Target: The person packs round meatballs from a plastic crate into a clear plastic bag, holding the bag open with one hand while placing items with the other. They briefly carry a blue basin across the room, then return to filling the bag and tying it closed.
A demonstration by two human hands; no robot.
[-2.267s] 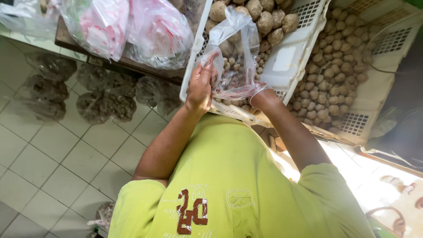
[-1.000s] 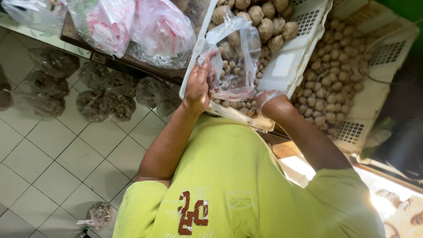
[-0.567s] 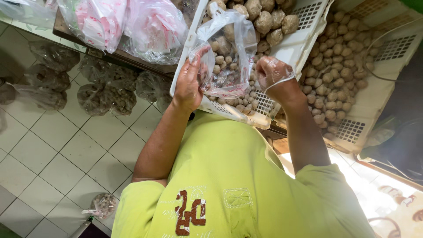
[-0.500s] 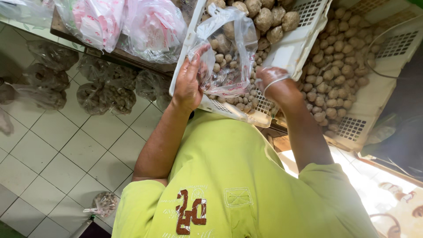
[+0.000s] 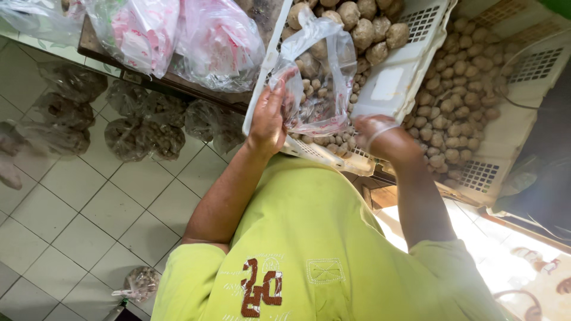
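My left hand (image 5: 267, 116) grips the left edge of a clear plastic bag (image 5: 324, 65) and holds it upright over a white plastic crate (image 5: 395, 77). The bag is partly filled with small brown round tubers. My right hand (image 5: 377, 134), with a thin rubber band across it, is down at the crate's near edge, just right of the bag's bottom. Its fingers curl away from me among the small tubers (image 5: 339, 139), so what they hold is hidden. Larger brown tubers (image 5: 363, 24) lie at the crate's far end.
A second, cream crate (image 5: 505, 125) of small tubers (image 5: 452, 113) stands to the right. Pink and white plastic bags (image 5: 178, 35) sit on a wooden ledge. Filled clear bags (image 5: 143, 128) lie on the tiled floor, and one small bag (image 5: 140, 282) by my feet.
My right hand has let go of the bag's right side and dropped to the crate's near edge. My left hand keeps the bag, now raised a little higher.
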